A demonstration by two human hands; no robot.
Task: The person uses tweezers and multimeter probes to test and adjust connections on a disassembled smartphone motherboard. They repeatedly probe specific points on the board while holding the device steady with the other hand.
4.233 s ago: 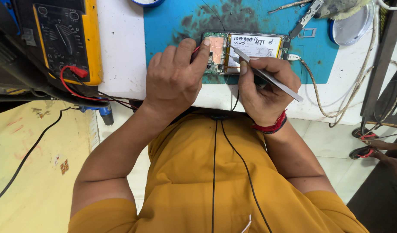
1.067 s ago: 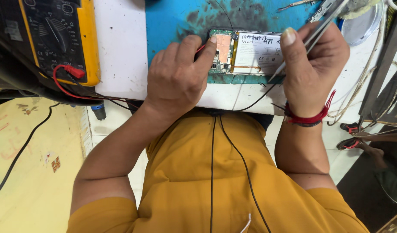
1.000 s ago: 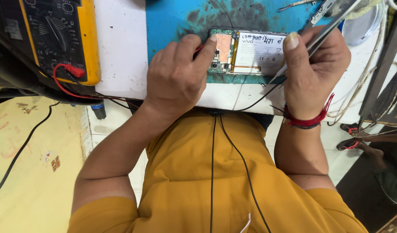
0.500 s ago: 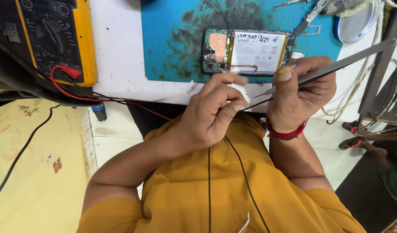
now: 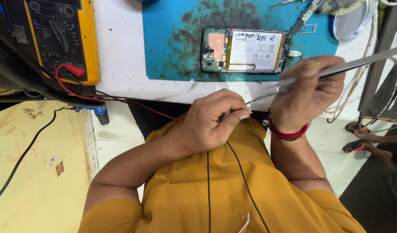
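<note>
An opened phone [image 5: 244,51], with its white battery and green circuit board showing, lies on a stained blue mat [image 5: 177,39] on the white bench. Nothing touches it. My right hand [image 5: 308,92], a red band at its wrist, grips long metal tweezers [image 5: 358,63] just in front of the bench edge. Their thin tips point left toward my left hand [image 5: 211,123]. That hand hovers over my yellow shirt with thumb and fingers pinched together. I cannot tell if anything small sits between them.
A yellow multimeter [image 5: 60,39] with red and black leads sits at the bench's left end. A round metal lid [image 5: 349,21] and small tools lie at the far right of the mat. Cables hang off the right edge. Thin black wires run down my shirt.
My left hand left the phone and pulled back toward my chest, fingers pinched. My right hand lifted the tweezers off the phone and swung them level, tips toward the left hand.
</note>
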